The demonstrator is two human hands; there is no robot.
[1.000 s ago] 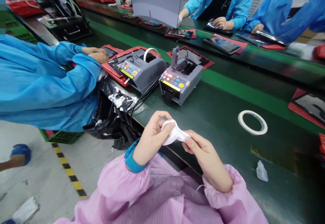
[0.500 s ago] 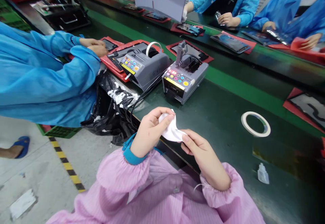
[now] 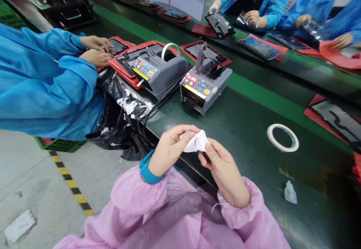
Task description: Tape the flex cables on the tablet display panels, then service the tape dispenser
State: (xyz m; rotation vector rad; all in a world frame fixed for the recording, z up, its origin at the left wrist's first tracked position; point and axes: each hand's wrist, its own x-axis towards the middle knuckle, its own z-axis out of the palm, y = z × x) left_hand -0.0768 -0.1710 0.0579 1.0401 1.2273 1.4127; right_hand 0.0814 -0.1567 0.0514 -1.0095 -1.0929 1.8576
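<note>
Between my two hands is a small crumpled white cloth (image 3: pixel 196 142), held over the near edge of the dark green bench. My left hand (image 3: pixel 172 147) pinches its left side between thumb and fingers. On its right side, the thumb and fingers of my right hand (image 3: pixel 217 158) are closed on the cloth. A blue band circles my left wrist. Just beyond my hands stands a grey tape dispenser (image 3: pixel 204 87) with coloured buttons and a lit red display.
Left of it sits a second tape dispenser (image 3: pixel 159 72). A tape roll (image 3: pixel 282 138) and a small clear dropper bottle (image 3: pixel 290 192) lie to the right. A black bag (image 3: pixel 113 128) with white scraps hangs at left. Co-workers in blue sleeves (image 3: pixel 42 83) handle panels at left and across.
The cloth has bunched up and risen slightly, with both hands closer together around it. A co-worker across has lifted a dark panel. The left co-worker's hands have shifted left.
</note>
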